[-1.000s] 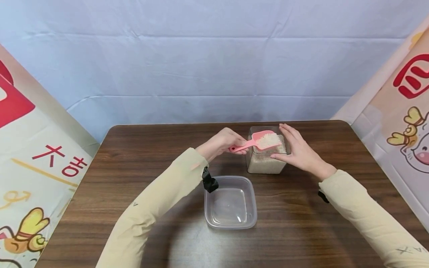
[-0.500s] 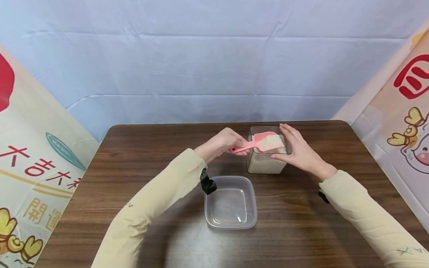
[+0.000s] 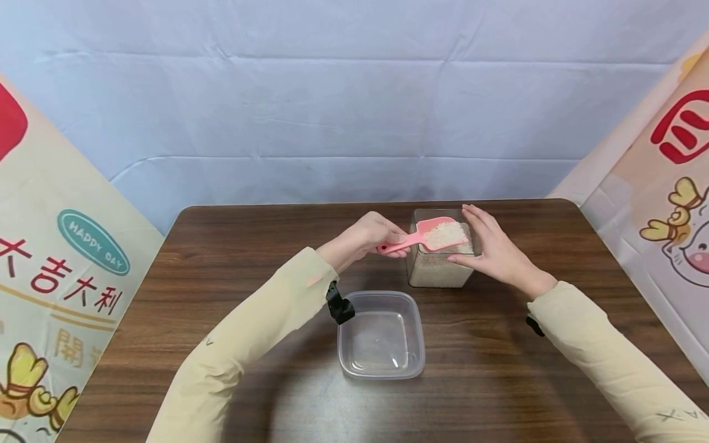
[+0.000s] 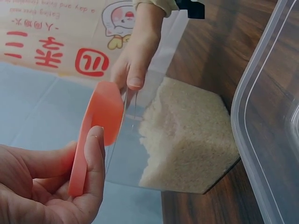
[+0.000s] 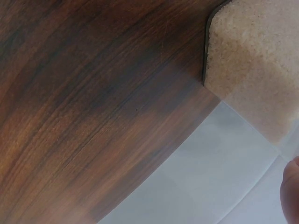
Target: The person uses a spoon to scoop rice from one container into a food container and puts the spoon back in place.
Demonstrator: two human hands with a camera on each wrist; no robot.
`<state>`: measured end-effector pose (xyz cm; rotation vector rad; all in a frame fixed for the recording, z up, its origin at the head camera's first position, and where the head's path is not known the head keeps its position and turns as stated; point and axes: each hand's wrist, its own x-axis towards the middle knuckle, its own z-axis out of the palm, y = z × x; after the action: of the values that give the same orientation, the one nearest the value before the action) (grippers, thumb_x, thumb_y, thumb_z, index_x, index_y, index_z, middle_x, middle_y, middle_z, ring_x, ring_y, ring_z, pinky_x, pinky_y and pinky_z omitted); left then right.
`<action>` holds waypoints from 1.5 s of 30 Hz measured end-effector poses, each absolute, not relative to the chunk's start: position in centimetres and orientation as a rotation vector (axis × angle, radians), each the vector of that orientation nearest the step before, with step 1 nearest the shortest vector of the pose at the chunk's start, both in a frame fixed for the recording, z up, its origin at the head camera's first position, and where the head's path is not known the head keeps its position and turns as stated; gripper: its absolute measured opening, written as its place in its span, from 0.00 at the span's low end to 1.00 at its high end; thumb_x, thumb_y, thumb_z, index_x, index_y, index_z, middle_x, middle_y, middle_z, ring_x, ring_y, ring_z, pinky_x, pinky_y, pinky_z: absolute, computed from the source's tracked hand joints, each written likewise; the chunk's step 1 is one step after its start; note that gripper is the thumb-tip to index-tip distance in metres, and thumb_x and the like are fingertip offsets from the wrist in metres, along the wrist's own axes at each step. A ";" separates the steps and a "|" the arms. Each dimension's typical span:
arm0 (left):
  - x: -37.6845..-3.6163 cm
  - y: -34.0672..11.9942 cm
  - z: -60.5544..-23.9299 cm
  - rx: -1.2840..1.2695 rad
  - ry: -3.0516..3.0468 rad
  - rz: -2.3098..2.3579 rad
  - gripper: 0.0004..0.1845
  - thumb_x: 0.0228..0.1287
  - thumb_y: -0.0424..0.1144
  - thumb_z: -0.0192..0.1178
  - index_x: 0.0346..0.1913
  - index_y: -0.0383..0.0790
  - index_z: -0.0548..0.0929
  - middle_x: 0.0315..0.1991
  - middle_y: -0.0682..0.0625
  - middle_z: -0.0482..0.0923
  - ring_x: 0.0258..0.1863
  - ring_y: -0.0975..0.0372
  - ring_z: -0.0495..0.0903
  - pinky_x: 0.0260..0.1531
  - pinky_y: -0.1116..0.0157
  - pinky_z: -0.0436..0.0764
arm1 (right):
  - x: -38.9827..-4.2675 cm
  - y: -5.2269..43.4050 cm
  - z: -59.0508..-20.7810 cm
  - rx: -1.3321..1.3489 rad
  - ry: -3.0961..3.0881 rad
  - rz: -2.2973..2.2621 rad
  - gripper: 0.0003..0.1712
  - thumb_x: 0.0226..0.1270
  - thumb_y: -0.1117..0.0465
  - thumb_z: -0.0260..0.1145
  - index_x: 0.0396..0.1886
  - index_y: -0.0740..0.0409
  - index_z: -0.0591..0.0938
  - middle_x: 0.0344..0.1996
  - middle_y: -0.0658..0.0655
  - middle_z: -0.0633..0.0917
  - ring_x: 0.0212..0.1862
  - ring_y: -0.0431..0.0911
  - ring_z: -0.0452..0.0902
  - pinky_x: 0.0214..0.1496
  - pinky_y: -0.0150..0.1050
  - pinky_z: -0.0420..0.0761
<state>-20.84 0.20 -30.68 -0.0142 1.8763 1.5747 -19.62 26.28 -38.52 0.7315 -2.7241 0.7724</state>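
Note:
My left hand [image 3: 370, 236] grips the handle of a pink scoop [image 3: 429, 235] heaped with rice, held over the open top of a clear square jar [image 3: 437, 268] partly filled with rice. In the left wrist view the scoop [image 4: 100, 128] shows edge-on in my left hand [image 4: 51, 179], beside the jar [image 4: 187, 135]. My right hand [image 3: 494, 252] holds the jar's right side, thumb on its near face and fingers at the far rim. An empty clear plastic container [image 3: 381, 335] sits on the brown table [image 3: 232, 271] in front of the jar. The right wrist view shows the jar's rice-filled corner [image 5: 254, 65].
A pale blue cloth backdrop hangs behind the table. Printed banners [image 3: 55, 271] lean on the left and right [image 3: 659, 184]. The table's left half [image 3: 221, 320] carries nothing but my left sleeve.
The loaded scoop and my left hand shifted slightly left and lifted a touch; my left elbow drew left. The right hand and jar stayed put. The left banner's print scrolled.

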 end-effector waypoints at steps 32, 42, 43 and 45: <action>-19.1 -0.5 -29.7 0.022 1.920 1.563 0.13 0.63 0.27 0.52 0.48 0.23 0.77 0.32 0.33 0.81 0.18 0.63 0.80 0.34 0.65 0.84 | -19.6 26.3 -38.4 0.735 -2.726 0.805 0.55 0.41 0.52 0.76 0.65 0.71 0.58 0.66 0.64 0.57 0.68 0.55 0.49 0.67 0.53 0.58; -18.6 -0.9 -29.6 0.024 1.909 1.566 0.12 0.64 0.27 0.52 0.46 0.23 0.79 0.37 0.31 0.80 0.21 0.61 0.82 0.43 0.60 0.81 | -19.6 26.3 -38.4 0.737 -2.714 0.791 0.56 0.40 0.53 0.77 0.65 0.71 0.59 0.67 0.63 0.57 0.68 0.55 0.48 0.66 0.53 0.59; -18.5 -0.9 -29.7 0.028 1.911 1.566 0.11 0.64 0.27 0.52 0.45 0.24 0.79 0.35 0.32 0.81 0.23 0.60 0.82 0.43 0.60 0.82 | -19.6 26.3 -38.4 0.738 -2.711 0.788 0.56 0.40 0.53 0.77 0.65 0.71 0.59 0.67 0.63 0.58 0.68 0.55 0.49 0.66 0.53 0.58; -18.7 -1.0 -30.0 0.061 1.900 1.579 0.09 0.63 0.27 0.53 0.42 0.25 0.81 0.31 0.35 0.82 0.24 0.58 0.83 0.38 0.62 0.83 | -19.7 26.3 -38.4 0.738 -2.708 0.784 0.56 0.39 0.53 0.77 0.65 0.72 0.59 0.66 0.63 0.58 0.68 0.55 0.49 0.67 0.53 0.58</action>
<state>-18.66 -1.03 -29.99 0.0606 1.9002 1.5792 -19.66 26.28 -38.42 0.7380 -2.7079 0.7838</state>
